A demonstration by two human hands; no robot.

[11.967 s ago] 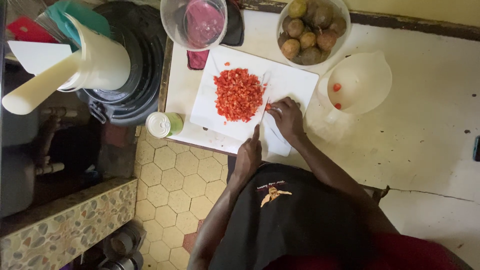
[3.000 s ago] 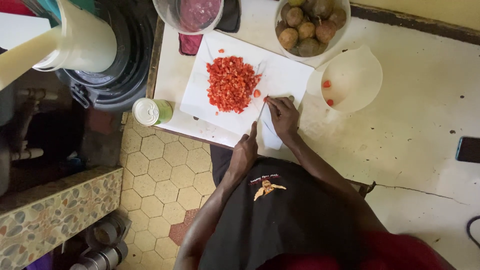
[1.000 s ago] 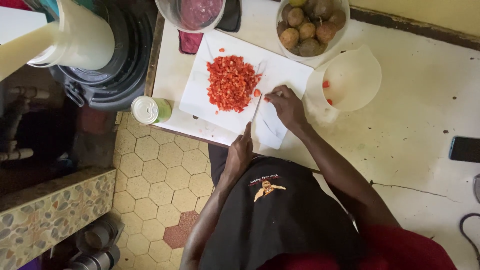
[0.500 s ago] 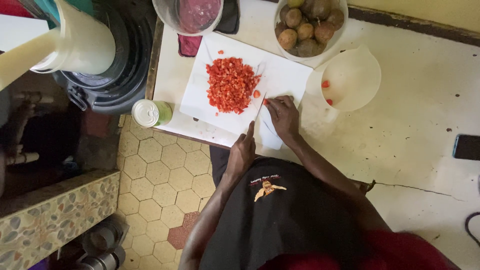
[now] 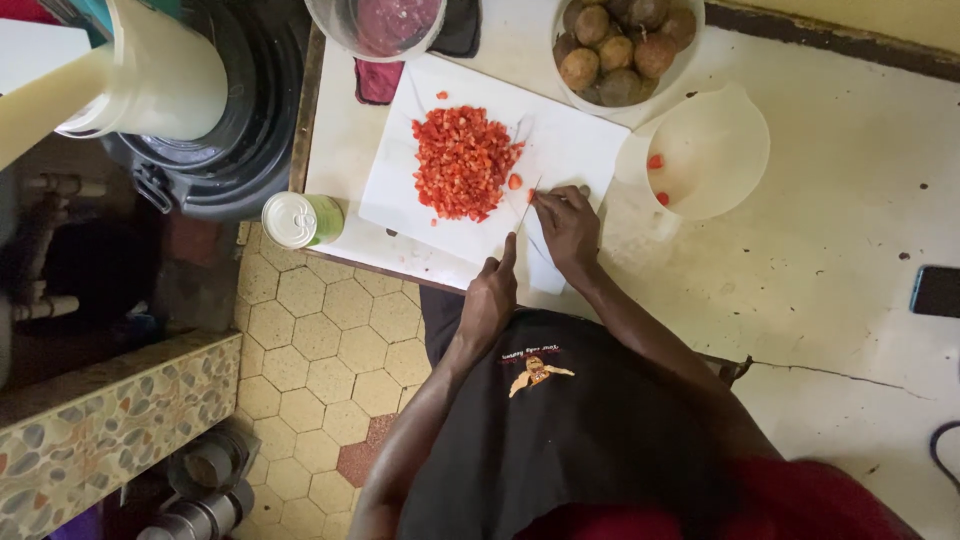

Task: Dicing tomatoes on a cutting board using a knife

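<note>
Red diced pepper [image 5: 462, 163] lies heaped on the white cutting board [image 5: 580, 140]. Seen from the head camera, the left hand [image 5: 488, 298] is closed around a knife [image 5: 524, 208], its blade tip at a small red piece [image 5: 533, 196] that the right hand's [image 5: 567, 228] bunched fingertips pin down. So close a blade could nick those fingertips, and the board, jutting past the counter [image 5: 820, 260] edge, might tip.

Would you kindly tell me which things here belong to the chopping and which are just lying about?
In use: white plastic chopping board, diced red pepper pile, thin knife in left hand, right hand.
Lying about: bowl of brown tubers, green tin can, black phone.
</note>
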